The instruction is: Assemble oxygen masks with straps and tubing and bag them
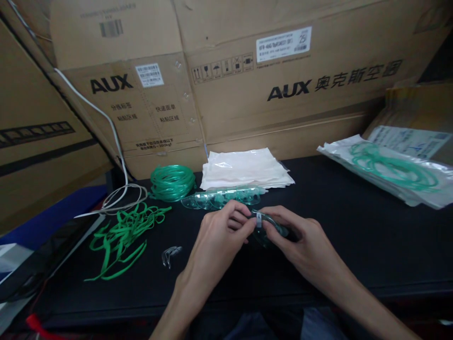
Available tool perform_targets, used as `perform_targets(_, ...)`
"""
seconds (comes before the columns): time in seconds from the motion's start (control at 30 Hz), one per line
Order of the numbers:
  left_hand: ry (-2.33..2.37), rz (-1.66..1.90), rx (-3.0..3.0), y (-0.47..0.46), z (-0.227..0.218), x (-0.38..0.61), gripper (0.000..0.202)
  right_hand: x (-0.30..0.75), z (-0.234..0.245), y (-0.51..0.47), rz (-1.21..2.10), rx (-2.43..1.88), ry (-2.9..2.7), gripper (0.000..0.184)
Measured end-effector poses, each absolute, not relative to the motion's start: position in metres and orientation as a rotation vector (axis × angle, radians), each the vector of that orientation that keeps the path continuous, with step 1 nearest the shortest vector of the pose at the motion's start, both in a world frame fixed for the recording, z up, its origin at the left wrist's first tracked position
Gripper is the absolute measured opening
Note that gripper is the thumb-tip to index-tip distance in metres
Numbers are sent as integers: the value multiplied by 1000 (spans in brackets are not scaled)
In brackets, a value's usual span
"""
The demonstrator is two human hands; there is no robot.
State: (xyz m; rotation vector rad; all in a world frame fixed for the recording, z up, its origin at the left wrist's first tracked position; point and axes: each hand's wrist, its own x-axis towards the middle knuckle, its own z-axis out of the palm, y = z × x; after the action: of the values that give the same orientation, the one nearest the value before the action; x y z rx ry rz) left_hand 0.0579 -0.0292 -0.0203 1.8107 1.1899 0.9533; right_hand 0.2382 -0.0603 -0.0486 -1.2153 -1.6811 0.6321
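Between my two hands is a clear green plastic face mask (262,237), with a small pale metal nose strip (258,219) on its edge. My right hand (300,233) is closed around the mask's right side, thumb beside the strip. From the left, my left hand (222,231) pinches the mask's edge at the strip with thumb and forefinger; the fingers cover part of it. Just beyond lies a nested row of similar masks (221,198). Several thin metal strips (171,256) lie left of my left forearm, near a tangle of green elastic straps (123,231).
A coil of green tubing (172,183) and a stack of white plastic bags (244,169) stand at the back of the black table (371,245). Bagged green tubing (392,167) lies at right. Large cardboard boxes (230,108) wall the back; a white cable (115,132) hangs left.
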Motion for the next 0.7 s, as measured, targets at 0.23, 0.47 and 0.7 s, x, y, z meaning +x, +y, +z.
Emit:
perform_targets(0.23, 1174, 950, 1958, -35, -12, 58, 21, 239, -49, -60, 591, -1256, -1620, 17)
perform_targets(0.47, 1121, 833, 1887, -36, -17, 56, 22, 238, -49, -59, 539, -1266, -1591, 20)
perform_targets(0.7, 1156, 823, 1868, -37, -13, 62, 22, 238, -47, -60, 475, -1226, -1577, 23)
